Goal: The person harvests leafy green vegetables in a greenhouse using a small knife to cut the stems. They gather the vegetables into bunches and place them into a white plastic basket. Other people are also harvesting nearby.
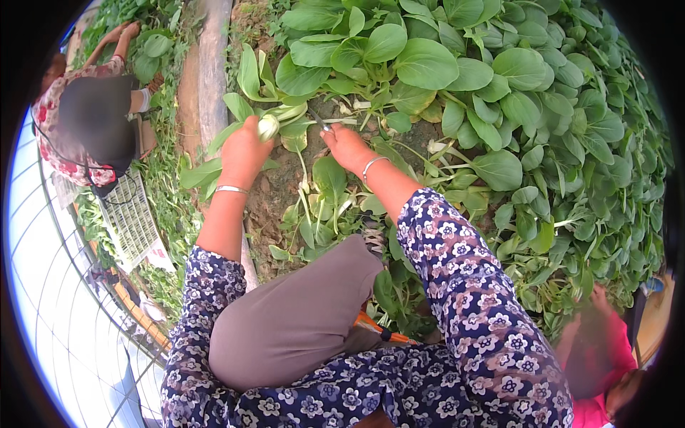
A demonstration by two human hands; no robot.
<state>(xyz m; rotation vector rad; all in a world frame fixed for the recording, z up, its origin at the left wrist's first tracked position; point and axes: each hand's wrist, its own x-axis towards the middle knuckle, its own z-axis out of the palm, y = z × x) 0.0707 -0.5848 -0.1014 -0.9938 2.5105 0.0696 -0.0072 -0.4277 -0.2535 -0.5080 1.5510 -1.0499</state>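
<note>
My left hand point(245, 150) grips a bok choy plant point(268, 127), its pale cut base turned towards my right hand. Green leaves of that plant stick out on the far side and below my fingers. In my right hand point(348, 148) is a small knife point(319, 119), its blade pointing up and left, a short way from the bok choy; its handle is hidden in my fist. Just past both hands stand rooted bok choy plants point(374, 59) with broad leaves. Loose and yellowed leaves point(295, 136) lie on the soil between my hands.
Dense bok choy point(583, 117) fills the right side. A pale concrete edging point(214, 69) runs along the left. Beyond it, one person point(96, 117) crouches by a white plastic crate point(128, 219). Another person in pink point(604, 353) is at lower right. My bent knee point(299, 310) is close below.
</note>
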